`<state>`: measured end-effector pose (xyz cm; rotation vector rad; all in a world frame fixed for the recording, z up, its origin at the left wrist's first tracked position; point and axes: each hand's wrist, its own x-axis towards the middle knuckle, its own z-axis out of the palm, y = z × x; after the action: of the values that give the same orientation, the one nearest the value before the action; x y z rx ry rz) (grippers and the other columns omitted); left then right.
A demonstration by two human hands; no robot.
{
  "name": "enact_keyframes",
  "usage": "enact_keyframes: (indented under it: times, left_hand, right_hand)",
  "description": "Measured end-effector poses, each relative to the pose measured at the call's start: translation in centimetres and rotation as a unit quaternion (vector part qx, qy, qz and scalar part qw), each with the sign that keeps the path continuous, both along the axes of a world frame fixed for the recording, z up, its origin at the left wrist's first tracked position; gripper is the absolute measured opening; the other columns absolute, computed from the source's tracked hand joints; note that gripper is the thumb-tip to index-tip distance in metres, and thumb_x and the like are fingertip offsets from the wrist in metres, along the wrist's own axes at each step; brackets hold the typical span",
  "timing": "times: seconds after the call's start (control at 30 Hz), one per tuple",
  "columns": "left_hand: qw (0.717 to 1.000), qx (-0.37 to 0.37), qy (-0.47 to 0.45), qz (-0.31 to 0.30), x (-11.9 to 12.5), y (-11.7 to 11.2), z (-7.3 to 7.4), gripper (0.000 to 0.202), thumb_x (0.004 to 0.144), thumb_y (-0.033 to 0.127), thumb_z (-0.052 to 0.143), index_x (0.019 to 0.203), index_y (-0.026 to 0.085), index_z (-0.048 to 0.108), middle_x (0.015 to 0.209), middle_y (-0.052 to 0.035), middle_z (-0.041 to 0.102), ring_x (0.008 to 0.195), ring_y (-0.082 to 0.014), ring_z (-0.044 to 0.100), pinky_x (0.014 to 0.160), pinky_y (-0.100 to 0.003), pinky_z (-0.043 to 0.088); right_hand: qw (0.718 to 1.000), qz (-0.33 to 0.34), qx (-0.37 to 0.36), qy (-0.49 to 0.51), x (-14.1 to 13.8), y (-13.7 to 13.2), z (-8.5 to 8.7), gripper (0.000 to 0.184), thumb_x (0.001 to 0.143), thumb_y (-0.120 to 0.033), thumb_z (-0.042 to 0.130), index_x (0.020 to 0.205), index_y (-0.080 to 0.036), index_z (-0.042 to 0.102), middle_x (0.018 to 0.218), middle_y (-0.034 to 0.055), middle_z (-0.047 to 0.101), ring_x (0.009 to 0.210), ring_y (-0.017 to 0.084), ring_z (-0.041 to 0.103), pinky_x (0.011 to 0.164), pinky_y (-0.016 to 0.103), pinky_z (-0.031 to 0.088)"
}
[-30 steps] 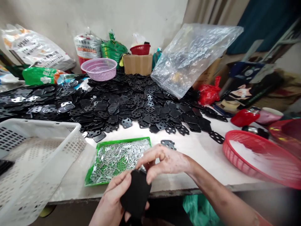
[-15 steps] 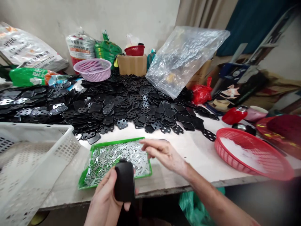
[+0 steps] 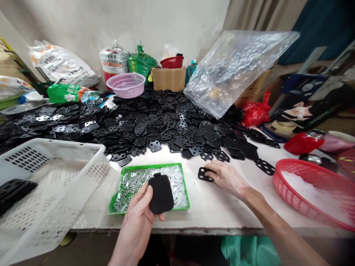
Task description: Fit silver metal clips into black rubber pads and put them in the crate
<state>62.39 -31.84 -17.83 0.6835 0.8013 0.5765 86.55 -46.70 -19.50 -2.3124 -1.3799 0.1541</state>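
My left hand [image 3: 142,212] is closed on a black rounded-square plate [image 3: 161,194] with a small tab on its upper edge. It holds the plate up over the front of a green tray [image 3: 185,186] filled with small shiny metal pieces [image 3: 135,184]. To the right of the tray, my right hand [image 3: 226,177] has its fingers closed on the right side of a flat black plate with holes [image 3: 203,174], low at the white tabletop. The fingertips are partly hidden. Behind both hands spreads a large heap of similar black plates [image 3: 169,122].
A white perforated crate [image 3: 83,162] stands at left, with a stack of black plates [image 3: 13,192] inside. At right is a red basket [image 3: 288,199] holding white material. A purple basket [image 3: 126,87] and a clear plastic bag [image 3: 235,70] rest on the heap's back part.
My right hand has moved from above the tray to the holed plate on the table at right. The plate in my left hand has turned its flat face toward me. The view has swung left.
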Motion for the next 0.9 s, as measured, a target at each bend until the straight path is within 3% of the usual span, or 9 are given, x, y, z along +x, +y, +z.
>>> enact_keyframes:
  times: [0.07,0.13,0.2,0.33,0.5,0.57,0.67,0.8,0.9]
  left_hand:
    - [1.000,-0.002,-0.005,-0.005,0.1,-0.1,0.0,0.035,0.083,0.024,0.070,0.116,0.016,0.061,0.108,-0.0108,0.067,0.072,-0.0168,0.062,0.042,-0.027,0.045]
    - [0.999,-0.004,-0.017,-0.029,0.4,-0.5,-0.1,0.033,0.083,0.027,0.070,0.112,0.015,0.061,0.103,-0.0100,0.067,0.071,-0.0170,0.061,0.042,-0.027,0.045]
    - [0.997,-0.002,-0.036,-0.066,0.8,-1.1,-0.2,0.030,0.082,0.031,0.071,0.105,0.012,0.063,0.094,-0.0084,0.067,0.068,-0.0172,0.061,0.041,-0.027,0.046]
    - [0.993,-0.012,-0.070,-0.095,1.0,-2.0,-0.1,0.027,0.086,0.039,0.066,0.095,0.013,0.064,0.080,-0.0042,0.064,0.061,-0.0162,0.058,0.042,-0.028,0.049]
    - [0.996,0.022,-0.054,-0.069,0.4,-2.0,0.0,0.032,0.083,0.038,0.069,0.107,0.017,0.066,0.096,-0.0063,0.066,0.072,-0.0168,0.060,0.046,-0.026,0.050]
    - [0.997,0.044,-0.028,-0.052,0.3,-2.0,-0.2,0.034,0.081,0.035,0.072,0.109,0.016,0.066,0.097,-0.0064,0.065,0.073,-0.0160,0.059,0.047,-0.023,0.048]
    - [0.995,0.092,0.012,-0.023,0.2,-1.9,-0.6,0.034,0.081,0.038,0.070,0.107,0.016,0.067,0.091,-0.0056,0.065,0.071,-0.0156,0.058,0.046,-0.022,0.046]
    - [0.984,0.165,0.035,-0.051,0.0,-1.9,-1.2,0.033,0.083,0.041,0.068,0.107,0.018,0.068,0.096,-0.0061,0.068,0.068,-0.0156,0.057,0.047,-0.023,0.046]
    - [0.981,0.181,0.046,-0.060,-0.1,-2.0,-1.6,0.035,0.082,0.040,0.068,0.110,0.019,0.069,0.096,-0.0055,0.070,0.065,-0.0151,0.058,0.049,-0.023,0.047]
  right_hand:
    - [0.990,0.019,0.133,0.043,-1.4,0.2,1.1,0.017,0.092,-0.023,0.054,0.094,-0.019,0.070,0.094,0.0082,0.069,0.089,0.022,0.063,0.080,0.034,0.049]
    - [0.956,0.069,0.265,0.103,-3.4,0.7,2.5,0.013,0.091,-0.026,0.059,0.093,-0.020,0.070,0.093,0.0072,0.070,0.090,0.022,0.065,0.080,0.034,0.051]
    - [0.919,0.153,0.336,0.138,-5.5,1.4,3.6,0.017,0.094,-0.029,0.057,0.091,-0.020,0.071,0.095,0.0080,0.072,0.099,0.024,0.064,0.087,0.037,0.052]
    - [0.893,0.262,0.360,0.067,-8.3,3.0,3.6,0.020,0.096,-0.022,0.052,0.095,-0.020,0.072,0.104,0.0080,0.074,0.111,0.024,0.061,0.097,0.043,0.048]
    - [0.898,0.294,0.324,0.040,-9.1,3.5,1.8,0.028,0.096,-0.015,0.045,0.112,-0.021,0.068,0.119,0.0086,0.069,0.125,0.023,0.054,0.106,0.047,0.043]
    - [0.905,0.271,0.320,0.073,-9.4,3.3,1.5,0.033,0.097,-0.015,0.042,0.118,-0.022,0.066,0.128,0.0099,0.064,0.127,0.023,0.052,0.106,0.046,0.044]
    - [0.916,0.169,0.316,0.181,-10.1,3.1,1.6,0.031,0.097,-0.017,0.047,0.122,-0.021,0.065,0.131,0.0110,0.062,0.121,0.022,0.057,0.103,0.040,0.048]
    - [0.896,0.080,0.287,0.330,-11.0,3.7,2.0,0.029,0.087,-0.022,0.064,0.116,-0.020,0.069,0.114,0.0079,0.069,0.098,0.020,0.066,0.084,0.031,0.057]
    - [0.892,0.047,0.274,0.357,-11.3,4.2,2.0,0.024,0.082,-0.021,0.068,0.105,-0.019,0.074,0.099,0.0046,0.072,0.086,0.017,0.066,0.078,0.028,0.056]
